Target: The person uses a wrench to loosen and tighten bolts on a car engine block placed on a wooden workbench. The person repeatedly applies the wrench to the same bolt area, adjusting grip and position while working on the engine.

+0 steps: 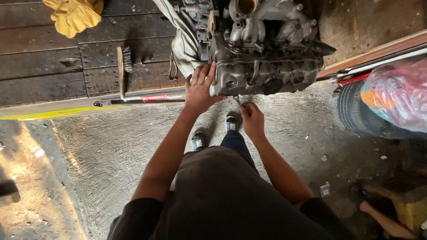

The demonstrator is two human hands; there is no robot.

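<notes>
Left hand [199, 89] flat, bracing engine block [262, 62]; right hand [252, 120] clenched on wrench [238, 100] at its underside bolt, needs a steady turn.

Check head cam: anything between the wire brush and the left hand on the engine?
Only bare dark wood planks between wire brush and left hand, head view.

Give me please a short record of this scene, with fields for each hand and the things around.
left hand: flat on the end of the engine block
right hand: closed on a small metal wrench under the engine
surface: wooden platform
nearby: wire brush, yellow cloth, tyre, plastic bag
floor: rough concrete
</notes>
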